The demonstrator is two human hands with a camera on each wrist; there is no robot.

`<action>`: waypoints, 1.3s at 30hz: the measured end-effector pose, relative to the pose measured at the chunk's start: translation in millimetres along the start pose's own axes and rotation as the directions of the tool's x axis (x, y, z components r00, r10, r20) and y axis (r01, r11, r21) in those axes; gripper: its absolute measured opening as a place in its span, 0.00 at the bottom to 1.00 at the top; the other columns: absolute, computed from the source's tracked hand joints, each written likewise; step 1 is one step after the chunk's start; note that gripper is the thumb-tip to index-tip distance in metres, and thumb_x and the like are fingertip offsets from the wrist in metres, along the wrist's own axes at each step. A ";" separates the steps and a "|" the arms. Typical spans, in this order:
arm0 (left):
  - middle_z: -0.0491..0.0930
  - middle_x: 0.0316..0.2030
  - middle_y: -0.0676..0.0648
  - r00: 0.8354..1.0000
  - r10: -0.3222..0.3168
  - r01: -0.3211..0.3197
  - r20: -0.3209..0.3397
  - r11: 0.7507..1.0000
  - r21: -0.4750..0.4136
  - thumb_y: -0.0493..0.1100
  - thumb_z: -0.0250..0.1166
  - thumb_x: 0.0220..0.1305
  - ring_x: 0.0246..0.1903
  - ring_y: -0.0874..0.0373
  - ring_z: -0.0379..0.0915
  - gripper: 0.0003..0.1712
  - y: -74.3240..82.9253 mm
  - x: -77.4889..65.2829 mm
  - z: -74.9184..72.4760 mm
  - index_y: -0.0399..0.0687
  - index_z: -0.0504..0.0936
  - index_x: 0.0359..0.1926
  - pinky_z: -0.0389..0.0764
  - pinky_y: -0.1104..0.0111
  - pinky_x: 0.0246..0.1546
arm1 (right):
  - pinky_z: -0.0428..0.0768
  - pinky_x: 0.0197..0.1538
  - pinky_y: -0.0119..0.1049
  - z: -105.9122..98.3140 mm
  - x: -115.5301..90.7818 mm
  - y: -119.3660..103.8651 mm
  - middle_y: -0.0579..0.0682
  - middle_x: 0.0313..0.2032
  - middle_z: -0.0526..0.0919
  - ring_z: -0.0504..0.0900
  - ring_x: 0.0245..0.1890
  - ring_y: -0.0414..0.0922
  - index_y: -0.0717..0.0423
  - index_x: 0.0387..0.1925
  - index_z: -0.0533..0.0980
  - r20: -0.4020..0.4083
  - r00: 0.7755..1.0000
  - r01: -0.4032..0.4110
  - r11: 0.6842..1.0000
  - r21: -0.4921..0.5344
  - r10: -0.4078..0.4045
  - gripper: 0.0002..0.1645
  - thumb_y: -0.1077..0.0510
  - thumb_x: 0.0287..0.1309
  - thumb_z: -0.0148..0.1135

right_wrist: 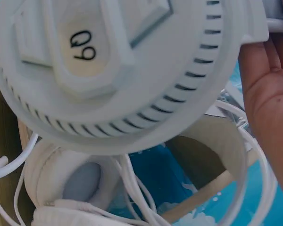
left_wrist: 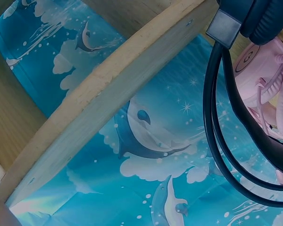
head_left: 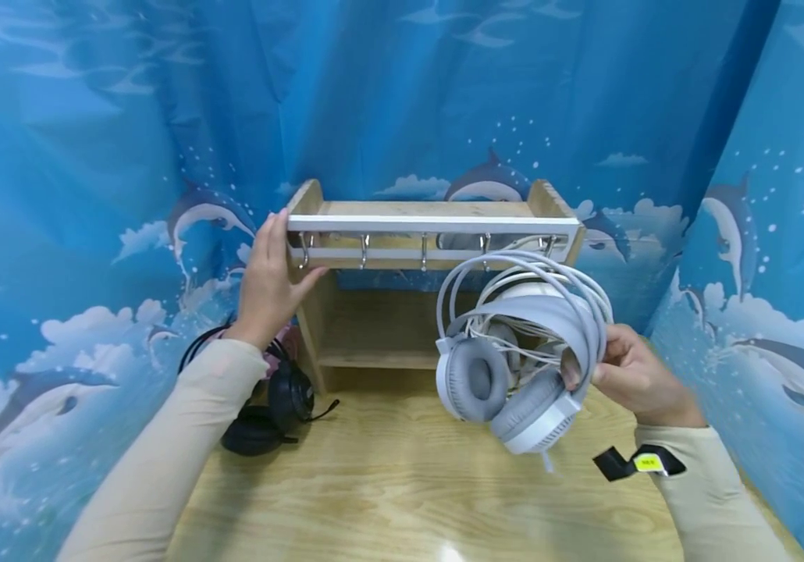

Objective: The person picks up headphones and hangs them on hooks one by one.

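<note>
My right hand (head_left: 644, 375) holds grey-and-white headphones (head_left: 474, 378) by the grey headband, with a looped cable bunched along it. In the right wrist view, an ear cup (right_wrist: 174, 113) marked "Q9" fills the upper part. Behind it is a second white set of headphones (right_wrist: 42, 174), partly hidden, with loose cables. My left hand (head_left: 268, 285) grips the left end of a wooden rack (head_left: 304, 199), its thumb below the white front rail (head_left: 395, 225). Black headphones (head_left: 289, 394) with a microphone are near my left forearm, and pink headphones (left_wrist: 254, 70) show behind them.
Several metal hooks (head_left: 364, 250) line the rack's front rail. Below it is a lower wooden shelf (head_left: 374, 336). The rack stands on a wood-grain tabletop (head_left: 402, 468). Blue dolphin-print curtains (head_left: 388, 101) enclose the back and sides.
</note>
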State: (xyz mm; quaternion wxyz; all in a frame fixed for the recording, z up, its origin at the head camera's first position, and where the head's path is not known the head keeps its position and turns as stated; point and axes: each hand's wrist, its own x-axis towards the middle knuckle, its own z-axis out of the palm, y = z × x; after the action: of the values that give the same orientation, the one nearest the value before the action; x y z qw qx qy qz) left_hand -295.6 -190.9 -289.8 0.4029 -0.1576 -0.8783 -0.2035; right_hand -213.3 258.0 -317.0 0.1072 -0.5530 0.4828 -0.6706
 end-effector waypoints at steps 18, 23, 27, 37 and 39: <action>0.53 0.71 0.41 1.000 -0.007 0.007 0.003 1.000 0.012 0.50 0.71 0.55 0.71 0.47 0.50 0.54 -3.1 -0.4 -0.1 0.50 0.48 0.75 0.57 0.56 0.70 | 0.76 0.51 0.34 -13.6 2.8 56.7 0.53 0.41 0.82 0.80 0.43 0.44 0.64 0.48 0.73 -0.062 0.998 0.011 0.957 0.291 0.007 0.12 0.71 0.67 0.46; 0.53 0.71 0.41 1.000 0.004 -0.004 -0.001 1.000 0.013 0.50 0.71 0.55 0.71 0.46 0.51 0.54 -3.0 -1.6 0.2 0.49 0.48 0.74 0.57 0.55 0.70 | 0.75 0.50 0.33 -13.0 -5.2 61.7 0.52 0.40 0.80 0.78 0.42 0.43 0.64 0.48 0.72 -0.084 0.996 0.016 0.965 0.262 0.006 0.11 0.69 0.68 0.46; 0.53 0.71 0.41 1.000 0.010 -0.010 -0.004 1.000 0.008 0.50 0.71 0.55 0.71 0.46 0.51 0.54 -2.5 -1.7 1.4 0.48 0.48 0.74 0.57 0.56 0.70 | 0.75 0.50 0.34 -11.6 -9.0 61.8 0.52 0.40 0.80 0.78 0.42 0.43 0.64 0.48 0.72 -0.100 0.995 0.012 0.972 0.233 0.012 0.11 0.68 0.69 0.45; 0.53 0.72 0.42 1.000 0.004 -0.004 -0.005 1.000 0.002 0.49 0.71 0.55 0.71 0.47 0.50 0.54 -2.2 -0.4 1.8 0.50 0.47 0.75 0.57 0.56 0.70 | 0.75 0.51 0.35 -2.8 -16.8 56.5 0.52 0.41 0.78 0.75 0.43 0.45 0.66 0.54 0.68 -0.206 0.976 -0.006 0.964 0.266 0.063 0.19 0.75 0.67 0.34; 0.53 0.71 0.42 1.000 0.006 -0.006 -0.005 1.000 0.001 0.49 0.71 0.55 0.71 0.47 0.51 0.54 -2.2 0.1 1.4 0.50 0.47 0.74 0.57 0.56 0.69 | 0.75 0.50 0.32 0.3 -17.2 55.2 0.51 0.41 0.79 0.76 0.42 0.43 0.64 0.53 0.69 -0.273 0.956 -0.051 0.975 0.218 0.111 0.18 0.74 0.67 0.38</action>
State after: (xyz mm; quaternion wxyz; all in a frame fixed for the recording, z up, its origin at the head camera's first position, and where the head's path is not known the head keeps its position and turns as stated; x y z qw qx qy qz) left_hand -297.6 -192.1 -291.0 0.4058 -0.1594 -0.8769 -0.2024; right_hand -228.3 241.4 -370.3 0.1220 -0.4165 0.4424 -0.7848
